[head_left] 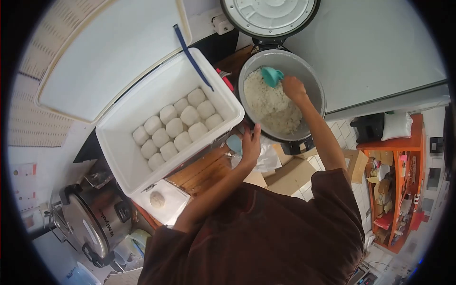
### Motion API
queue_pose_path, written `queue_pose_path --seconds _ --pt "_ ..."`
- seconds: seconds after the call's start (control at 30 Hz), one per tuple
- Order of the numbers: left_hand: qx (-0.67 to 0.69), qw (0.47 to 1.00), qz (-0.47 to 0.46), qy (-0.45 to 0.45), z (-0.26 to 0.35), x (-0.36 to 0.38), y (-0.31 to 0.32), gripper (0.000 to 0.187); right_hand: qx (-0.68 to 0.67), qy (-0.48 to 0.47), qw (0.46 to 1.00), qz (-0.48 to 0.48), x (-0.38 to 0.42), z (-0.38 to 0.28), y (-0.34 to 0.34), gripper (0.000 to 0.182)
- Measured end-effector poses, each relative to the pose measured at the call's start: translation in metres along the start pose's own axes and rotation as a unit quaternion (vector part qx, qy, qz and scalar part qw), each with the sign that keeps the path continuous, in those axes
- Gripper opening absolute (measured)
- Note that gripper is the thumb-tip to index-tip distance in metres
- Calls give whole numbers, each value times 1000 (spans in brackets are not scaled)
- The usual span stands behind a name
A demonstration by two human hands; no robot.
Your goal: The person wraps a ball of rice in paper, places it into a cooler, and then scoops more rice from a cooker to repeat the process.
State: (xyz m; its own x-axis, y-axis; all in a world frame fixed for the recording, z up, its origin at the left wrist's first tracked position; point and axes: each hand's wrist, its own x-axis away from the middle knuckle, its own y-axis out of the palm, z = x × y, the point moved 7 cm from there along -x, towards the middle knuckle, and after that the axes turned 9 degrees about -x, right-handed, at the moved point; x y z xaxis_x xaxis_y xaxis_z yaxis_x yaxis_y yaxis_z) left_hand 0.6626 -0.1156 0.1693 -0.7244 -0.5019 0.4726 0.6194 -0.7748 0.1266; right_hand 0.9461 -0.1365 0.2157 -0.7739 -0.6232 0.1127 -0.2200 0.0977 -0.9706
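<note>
My right hand [294,89] is closed on the handle of a teal scoop [271,76], tilted over the cooked white rice [270,102] in a large pot [314,80]. My left hand [251,146] is beside the pot's near rim, its fingers partly curled against a light blue cup [234,143]; the far side of that grip is hidden. To the left, a white cooler box [114,156] holds several rounded, pale wrapped portions [175,127] in rows.
The cooler's lid [109,52] leans open at the back. A round pale ball [157,199] lies on white sheets [173,204]. A Miyako cooker [90,223] stands at left. Cardboard boxes [294,178] and an orange shelf [396,190] are at right.
</note>
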Motion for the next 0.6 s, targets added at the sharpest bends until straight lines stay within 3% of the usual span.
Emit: queue_pose_path --seconds 0.13,0.23,0.47,0.53,0.57,0.6 --pt "90 994 60 -16 -12 1 1 64 70 -106 990 -64 -2 -33 9 22" --pt "98 993 42 -41 -1 7 3 57 26 -114 991 -68 14 -40 16 18" --pt "131 990 8 -44 7 11 5 61 -16 -142 978 -154 73 -54 50 18" --pt "142 988 37 -57 4 13 4 66 -34 -182 947 -262 94 -52 72 23" --pt "142 988 35 -55 4 9 2 66 -32 -182 948 -260 86 -42 70 23" --pt "135 989 16 -54 1 5 2 69 -97 -84 928 -349 86 -43 44 25"
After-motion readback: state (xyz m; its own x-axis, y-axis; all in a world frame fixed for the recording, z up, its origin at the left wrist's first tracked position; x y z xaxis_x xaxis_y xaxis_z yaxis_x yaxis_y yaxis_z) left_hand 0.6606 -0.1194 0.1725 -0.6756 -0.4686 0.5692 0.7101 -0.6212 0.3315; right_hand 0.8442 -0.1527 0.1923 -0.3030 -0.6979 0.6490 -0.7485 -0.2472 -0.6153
